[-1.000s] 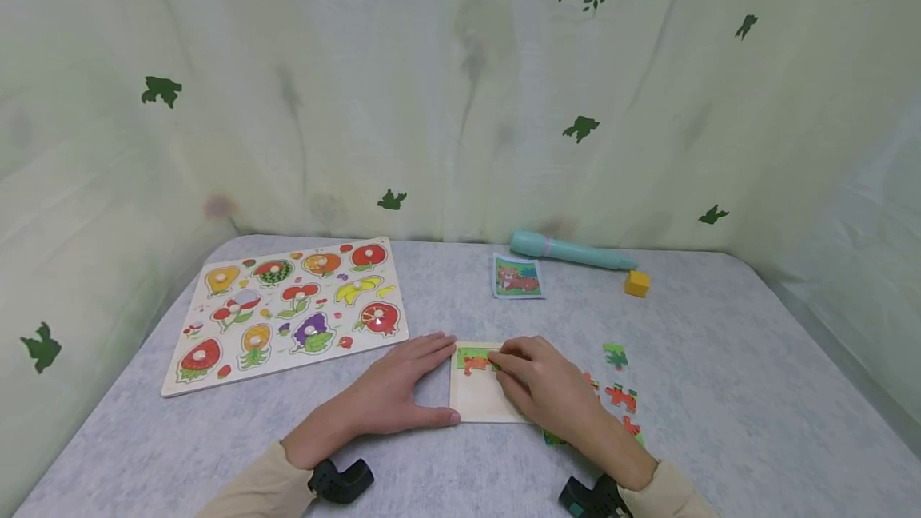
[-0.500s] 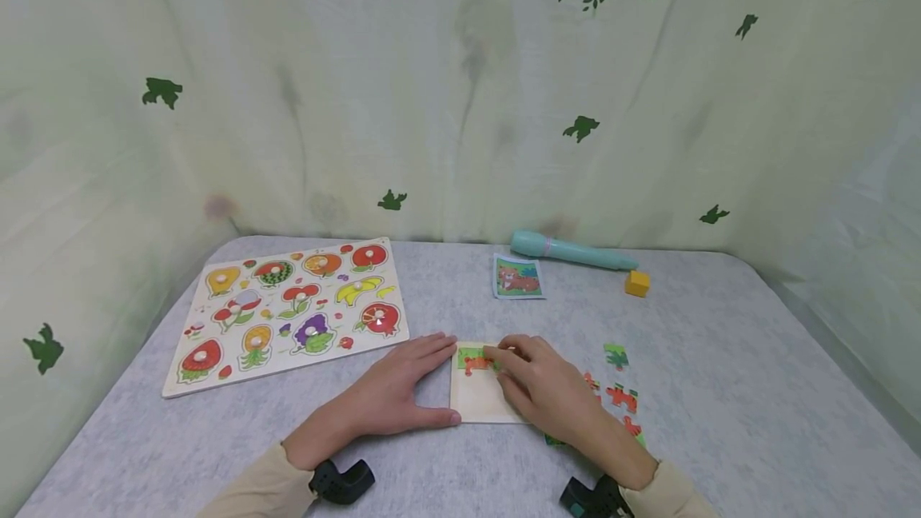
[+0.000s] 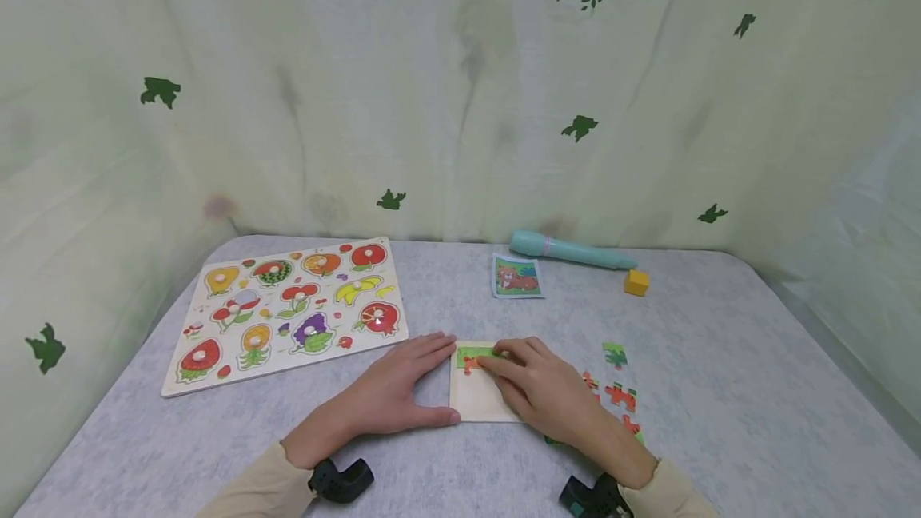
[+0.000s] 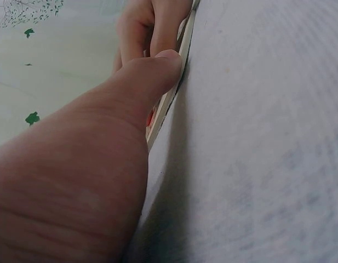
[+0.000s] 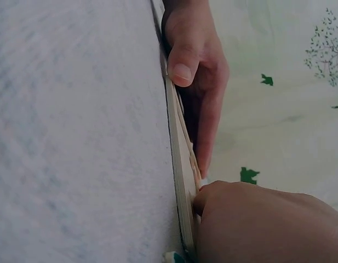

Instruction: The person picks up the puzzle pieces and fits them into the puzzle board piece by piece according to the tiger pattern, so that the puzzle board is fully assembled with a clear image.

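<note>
A small wooden puzzle board (image 3: 482, 402) lies before me, bare wood on its lower part. Joined jigsaw pieces (image 3: 469, 358), green with orange-red, fill its upper left. My left hand (image 3: 388, 390) lies along the board's left side, fingers stretched to the top corner and thumb at the bottom corner. Over the board's upper right, my right hand (image 3: 543, 390) has its fingers bent, the tips pinching a puzzle piece at the top row and mostly covering it. In the right wrist view the board's edge (image 5: 179, 164) shows flat on the table, between both hands.
Several loose jigsaw pieces (image 3: 620, 396) lie right of the board, some partly behind the right hand. A picture card (image 3: 518, 276) of a bear, a turquoise stick-like tube (image 3: 576, 252) and a yellow block (image 3: 636, 283) are farther back. A fruit peg puzzle (image 3: 288, 310) lies left.
My right fingertips have shifted slightly left along the top row, over the joined pieces. The left hand and the board have stayed in place.
</note>
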Available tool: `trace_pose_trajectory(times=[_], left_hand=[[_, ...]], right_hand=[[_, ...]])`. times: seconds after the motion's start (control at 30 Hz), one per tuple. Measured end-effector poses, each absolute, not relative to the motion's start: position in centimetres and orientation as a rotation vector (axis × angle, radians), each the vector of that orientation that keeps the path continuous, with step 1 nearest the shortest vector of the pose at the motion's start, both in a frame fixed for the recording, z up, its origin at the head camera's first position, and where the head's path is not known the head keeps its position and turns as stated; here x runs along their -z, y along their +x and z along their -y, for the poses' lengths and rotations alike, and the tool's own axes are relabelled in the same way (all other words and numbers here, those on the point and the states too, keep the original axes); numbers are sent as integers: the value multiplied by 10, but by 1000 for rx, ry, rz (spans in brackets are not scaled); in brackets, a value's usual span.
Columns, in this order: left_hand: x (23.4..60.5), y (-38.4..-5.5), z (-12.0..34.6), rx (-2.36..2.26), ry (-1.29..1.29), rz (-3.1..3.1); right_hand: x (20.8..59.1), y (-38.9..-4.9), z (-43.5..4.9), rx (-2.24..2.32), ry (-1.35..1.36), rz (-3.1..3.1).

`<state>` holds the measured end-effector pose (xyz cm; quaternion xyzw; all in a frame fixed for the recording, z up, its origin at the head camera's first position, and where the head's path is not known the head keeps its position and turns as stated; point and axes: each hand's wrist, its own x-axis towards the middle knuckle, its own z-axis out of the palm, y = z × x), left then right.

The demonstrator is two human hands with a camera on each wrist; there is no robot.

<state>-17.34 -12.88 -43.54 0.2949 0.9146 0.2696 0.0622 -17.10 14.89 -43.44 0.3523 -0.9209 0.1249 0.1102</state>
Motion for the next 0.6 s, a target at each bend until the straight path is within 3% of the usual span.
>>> trace_pose_trajectory(times=[0.6], left_hand=[[435,-174,130,-833,898,-2752]], right_hand=[[432,-172,-151,-455,1061,2718]])
